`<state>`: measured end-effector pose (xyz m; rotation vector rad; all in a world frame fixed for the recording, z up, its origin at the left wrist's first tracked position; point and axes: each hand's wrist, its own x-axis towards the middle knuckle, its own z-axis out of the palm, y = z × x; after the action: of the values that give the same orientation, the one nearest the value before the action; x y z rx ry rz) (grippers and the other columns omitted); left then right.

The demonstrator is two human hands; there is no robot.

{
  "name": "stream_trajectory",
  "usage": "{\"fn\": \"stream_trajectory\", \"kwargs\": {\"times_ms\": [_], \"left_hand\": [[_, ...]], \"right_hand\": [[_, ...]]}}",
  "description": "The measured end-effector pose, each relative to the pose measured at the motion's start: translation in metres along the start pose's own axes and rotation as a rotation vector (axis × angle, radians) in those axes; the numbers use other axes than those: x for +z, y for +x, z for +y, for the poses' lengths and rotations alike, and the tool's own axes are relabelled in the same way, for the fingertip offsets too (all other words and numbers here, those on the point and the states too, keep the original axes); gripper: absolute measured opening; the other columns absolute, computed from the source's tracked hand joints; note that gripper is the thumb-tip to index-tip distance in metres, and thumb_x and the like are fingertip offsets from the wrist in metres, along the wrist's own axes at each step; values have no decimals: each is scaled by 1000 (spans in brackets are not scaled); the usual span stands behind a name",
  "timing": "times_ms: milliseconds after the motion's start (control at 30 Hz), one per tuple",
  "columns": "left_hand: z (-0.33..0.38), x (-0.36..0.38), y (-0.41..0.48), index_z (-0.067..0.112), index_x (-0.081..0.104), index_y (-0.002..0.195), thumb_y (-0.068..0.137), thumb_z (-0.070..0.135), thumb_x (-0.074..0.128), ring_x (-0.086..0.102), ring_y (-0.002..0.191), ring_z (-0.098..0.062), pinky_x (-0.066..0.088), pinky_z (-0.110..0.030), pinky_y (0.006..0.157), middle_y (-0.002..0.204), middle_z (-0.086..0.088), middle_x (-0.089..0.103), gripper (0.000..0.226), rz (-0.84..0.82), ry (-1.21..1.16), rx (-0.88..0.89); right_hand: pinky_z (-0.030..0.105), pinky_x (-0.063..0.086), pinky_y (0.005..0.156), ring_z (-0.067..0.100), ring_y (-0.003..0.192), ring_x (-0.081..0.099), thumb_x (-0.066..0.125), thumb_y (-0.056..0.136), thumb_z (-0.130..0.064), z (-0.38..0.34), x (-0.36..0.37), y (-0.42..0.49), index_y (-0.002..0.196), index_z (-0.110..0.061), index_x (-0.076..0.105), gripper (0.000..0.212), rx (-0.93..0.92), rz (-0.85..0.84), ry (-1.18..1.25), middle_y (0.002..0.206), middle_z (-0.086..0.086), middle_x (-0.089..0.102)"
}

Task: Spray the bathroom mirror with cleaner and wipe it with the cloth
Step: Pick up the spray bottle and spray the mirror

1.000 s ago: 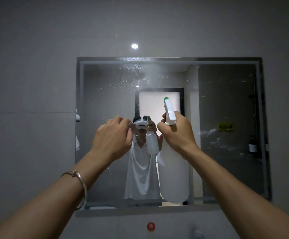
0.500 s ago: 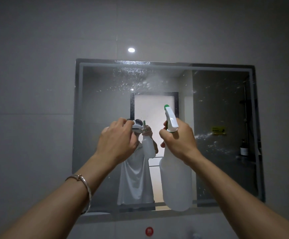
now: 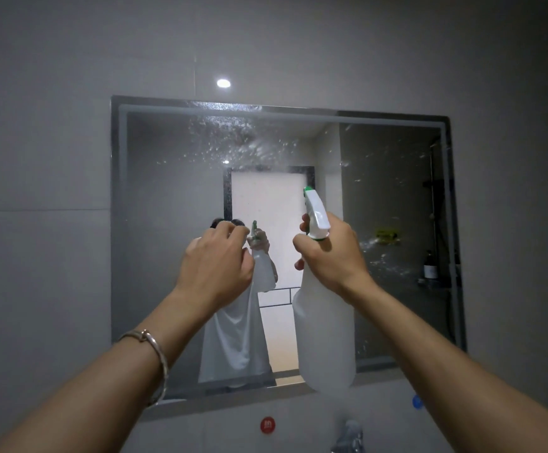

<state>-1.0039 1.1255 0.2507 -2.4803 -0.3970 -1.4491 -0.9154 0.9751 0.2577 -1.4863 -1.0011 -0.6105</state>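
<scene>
Mirror (image 3: 168,256) hangs on grey wall (image 3: 37,158) straight ahead of our 2 raised hands. Droplets (image 3: 230,138) speckle glass above left hand (image 3: 215,266), more just right of right hand (image 3: 331,256). Right hand grips spray bottle (image 3: 326,338) at neck, fingers wrapped round it, nozzle tilted up toward mirror, white body hanging below fist. Left hand, near bottle, curled in loose fist; we cannot tell whether it holds anything. Bracelet (image 3: 155,348) on left wrist. Red sticker (image 3: 267,425) on wall below, between forearms.
</scene>
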Motion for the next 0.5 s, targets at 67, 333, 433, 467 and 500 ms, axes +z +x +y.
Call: {"fn": "stream_trajectory", "kwargs": {"times_ms": [67, 333, 433, 467, 500], "left_hand": [[7, -1, 4, 16, 58, 116, 87, 30, 39, 57, 98, -26, 43, -34, 75, 115, -5, 59, 38, 18, -16, 4], [38, 7, 13, 17, 56, 118, 92, 29, 44, 56, 100, -25, 40, -34, 77, 119, -4, 57, 30, 46, -24, 4], [50, 10, 19, 17, 55, 119, 92, 30, 44, 56, 101, -25, 41, -34, 80, 119, -4, 56, 31, 48, -11, 0], [55, 10, 23, 17, 54, 119, 92, 30, 44, 56, 101, -24, 41, -34, 80, 120, -4, 56, 31, 52, -9, -2], [59, 10, 27, 17, 54, 120, 92, 30, 44, 56, 102, -24, 41, -34, 81, 121, -4, 56, 32, 55, -8, -6]], "right_hand": [[43, 57, 54, 17, 51, 66, 62, 76, -23, 3, -6, 0, 85, -6, 56, 20, -3, -17, -47, 69, 1, 58], [39, 53, 51, 24, 55, 66, 58, 77, -20, 25, -39, 8, 83, -4, 55, 18, -15, 28, -116, 73, 16, 63], [34, 52, 47, 25, 58, 66, 57, 74, -22, 31, -52, 14, 86, -1, 55, 24, -42, 19, -65, 75, 16, 62], [28, 50, 43, 24, 58, 66, 57, 73, -22, 32, -55, 17, 85, -1, 55, 25, -47, 15, -49, 72, 14, 61], [22, 46, 41, 24, 58, 67, 58, 74, -20, 34, -59, 19, 84, 0, 54, 22, -51, 10, -39, 70, 11, 59]]}}
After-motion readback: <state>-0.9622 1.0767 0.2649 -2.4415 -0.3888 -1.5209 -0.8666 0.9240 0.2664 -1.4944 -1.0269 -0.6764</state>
